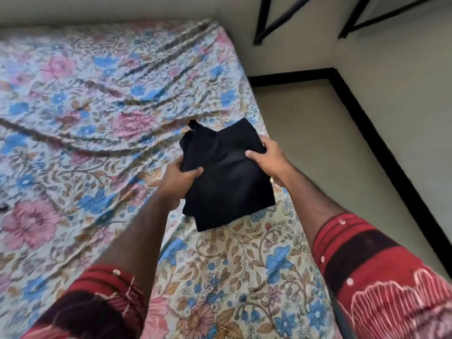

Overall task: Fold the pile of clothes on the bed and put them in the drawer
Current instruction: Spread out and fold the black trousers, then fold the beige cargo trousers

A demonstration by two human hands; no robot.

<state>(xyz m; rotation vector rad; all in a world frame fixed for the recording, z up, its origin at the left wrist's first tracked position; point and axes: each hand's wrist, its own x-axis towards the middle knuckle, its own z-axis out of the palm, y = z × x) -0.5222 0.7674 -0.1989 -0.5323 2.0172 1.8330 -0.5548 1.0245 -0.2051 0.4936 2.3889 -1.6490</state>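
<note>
Floral bed [73, 94] shows no pile. Folded black garment [225, 177] is gripped at both sides by left hand [179, 178] and right hand [270, 157], above bed edge. Drawer unseen; stowing judged pending.

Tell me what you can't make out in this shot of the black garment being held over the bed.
- Drawer: not in the head view at all.
- Underside of the black garment: hidden by its own folds; its type is unclear.
- Fingers of the left hand and right hand: tucked behind the cloth.
- Dark item on the bed: cut off by the left edge.
- Far bedsheet: blurred.
</note>
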